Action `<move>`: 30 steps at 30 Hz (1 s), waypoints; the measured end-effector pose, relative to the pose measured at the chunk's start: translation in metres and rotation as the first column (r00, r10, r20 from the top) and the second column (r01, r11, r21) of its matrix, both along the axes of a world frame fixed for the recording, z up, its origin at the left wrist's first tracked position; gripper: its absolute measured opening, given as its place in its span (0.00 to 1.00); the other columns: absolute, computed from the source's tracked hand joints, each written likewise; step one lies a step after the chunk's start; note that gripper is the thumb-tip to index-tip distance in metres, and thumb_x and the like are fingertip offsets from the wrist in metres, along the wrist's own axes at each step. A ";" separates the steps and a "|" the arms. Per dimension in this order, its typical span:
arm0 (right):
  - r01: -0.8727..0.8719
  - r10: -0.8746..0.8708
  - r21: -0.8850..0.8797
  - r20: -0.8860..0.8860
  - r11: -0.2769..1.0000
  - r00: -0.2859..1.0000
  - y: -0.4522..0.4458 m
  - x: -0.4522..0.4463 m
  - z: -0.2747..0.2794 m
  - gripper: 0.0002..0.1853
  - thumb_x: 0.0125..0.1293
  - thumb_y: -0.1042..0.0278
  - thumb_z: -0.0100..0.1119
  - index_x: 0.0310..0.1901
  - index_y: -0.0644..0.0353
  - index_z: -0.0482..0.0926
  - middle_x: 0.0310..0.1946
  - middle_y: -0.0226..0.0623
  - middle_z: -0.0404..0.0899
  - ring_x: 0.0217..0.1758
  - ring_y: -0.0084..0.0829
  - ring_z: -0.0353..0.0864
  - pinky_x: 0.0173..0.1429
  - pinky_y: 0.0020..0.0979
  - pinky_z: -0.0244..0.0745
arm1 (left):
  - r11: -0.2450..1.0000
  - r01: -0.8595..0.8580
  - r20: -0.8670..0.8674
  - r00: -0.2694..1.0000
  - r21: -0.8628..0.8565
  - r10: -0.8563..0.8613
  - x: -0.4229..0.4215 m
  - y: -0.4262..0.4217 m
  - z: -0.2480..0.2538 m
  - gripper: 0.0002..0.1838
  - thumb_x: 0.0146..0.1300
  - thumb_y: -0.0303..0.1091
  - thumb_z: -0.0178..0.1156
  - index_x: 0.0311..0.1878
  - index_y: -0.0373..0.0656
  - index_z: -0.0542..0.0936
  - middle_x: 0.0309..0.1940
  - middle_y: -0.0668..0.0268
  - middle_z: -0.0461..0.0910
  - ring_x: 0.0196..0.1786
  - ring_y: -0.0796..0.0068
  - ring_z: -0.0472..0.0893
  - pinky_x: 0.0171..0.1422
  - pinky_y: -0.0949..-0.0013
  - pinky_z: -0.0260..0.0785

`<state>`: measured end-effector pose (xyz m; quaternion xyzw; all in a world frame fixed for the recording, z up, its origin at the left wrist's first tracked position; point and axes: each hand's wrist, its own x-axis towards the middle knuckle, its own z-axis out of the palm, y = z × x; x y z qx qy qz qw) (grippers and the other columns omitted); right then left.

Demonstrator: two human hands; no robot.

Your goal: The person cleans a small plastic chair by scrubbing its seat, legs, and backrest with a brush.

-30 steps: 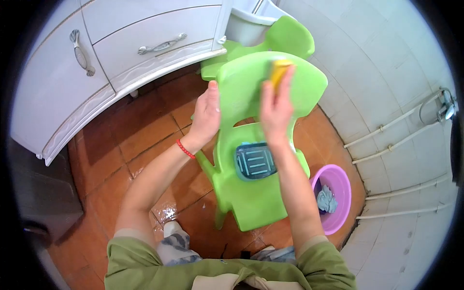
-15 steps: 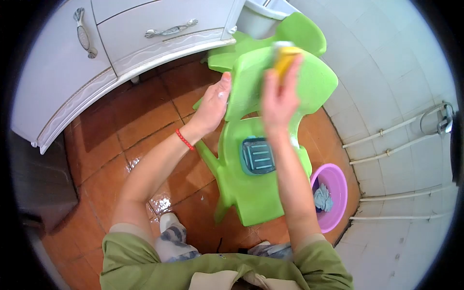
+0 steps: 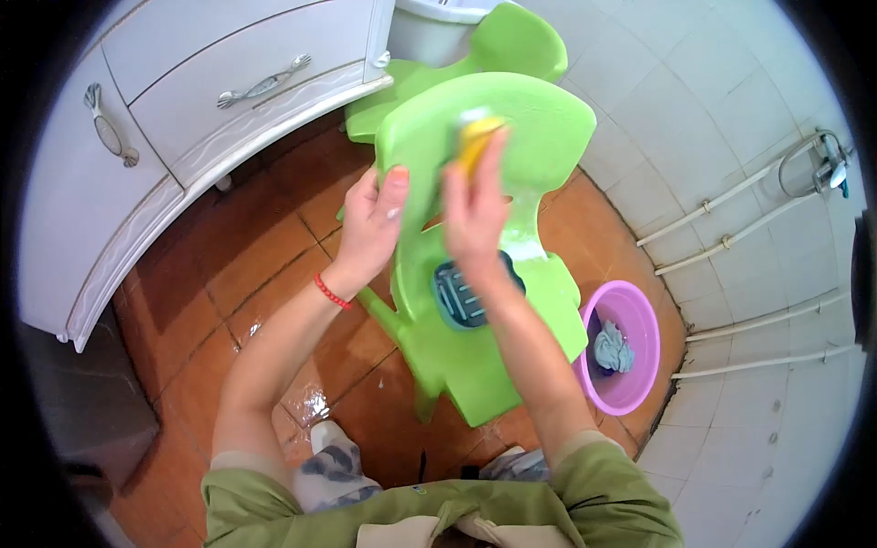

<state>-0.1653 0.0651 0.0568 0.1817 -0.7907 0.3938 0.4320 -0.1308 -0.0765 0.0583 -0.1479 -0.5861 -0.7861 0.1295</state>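
A green plastic chair (image 3: 539,119) stands in front of me, its backrest away from me. My left hand (image 3: 367,233) is closed around the left edge of the backrest, the thumb on its front face and a white fleck on the thumb. Against that face my right hand (image 3: 476,228) holds a yellow scrub brush (image 3: 479,139); what look like whitish bristles at its far end are smeared by motion. On the seat lies a teal soap dish (image 3: 459,298) with a slatted insert, partly hidden by my right forearm.
Behind stands a second green chair (image 3: 523,41) beside a pale basin (image 3: 427,38). A pink tub (image 3: 650,352) with a light-blue cloth (image 3: 612,349) sits at the right, near the tiled wall with pipes. White cabinets (image 3: 265,128) line the left. The tile floor (image 3: 274,265) has wet, shiny spots.
The whole view has shifted, with the chairs and cabinets now further left. My right hand and the brush have moved slightly down the backrest. My left hand keeps its hold on the edge.
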 end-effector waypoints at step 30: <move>-0.058 0.070 0.155 -0.073 0.986 0.995 -0.018 0.018 0.013 0.35 0.64 0.61 0.58 0.69 0.63 0.59 0.35 0.49 0.80 0.24 0.36 0.74 0.31 0.33 0.74 | 0.993 -0.088 -0.109 0.991 -0.081 0.079 -0.002 0.000 -0.003 0.28 0.71 0.55 0.46 0.50 0.34 0.74 0.41 0.68 0.77 0.43 0.81 0.72 0.48 0.74 0.66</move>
